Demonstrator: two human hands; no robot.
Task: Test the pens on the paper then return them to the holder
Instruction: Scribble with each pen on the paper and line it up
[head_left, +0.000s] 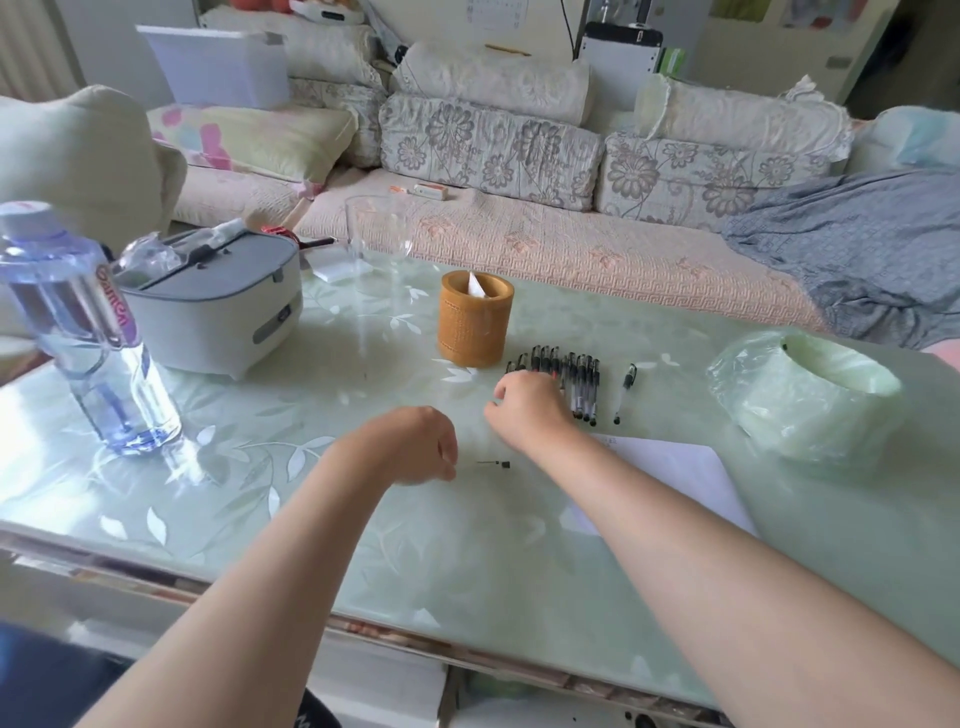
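A row of several black-capped clear pens (576, 379) lies on the glass table, right of a round woven brown holder (475, 325). One more pen (623, 393) lies apart, to the right of the row. My right hand (527, 408) rests over the left end of the row, fingers curled on the pens; what it grips is hidden. My left hand (415, 444) hovers lower left with fingers loosely curled, nothing seen in it. A small black pen part (496, 463) lies between the hands. White paper (675, 473) sits under my right forearm.
A water bottle (88, 332) stands at the left, with a grey-white appliance (218, 306) behind it. A clear glass cup (378, 234) stands behind the holder. A plastic-wrapped green roll (810, 395) sits at the right. A sofa runs along the table's far edge.
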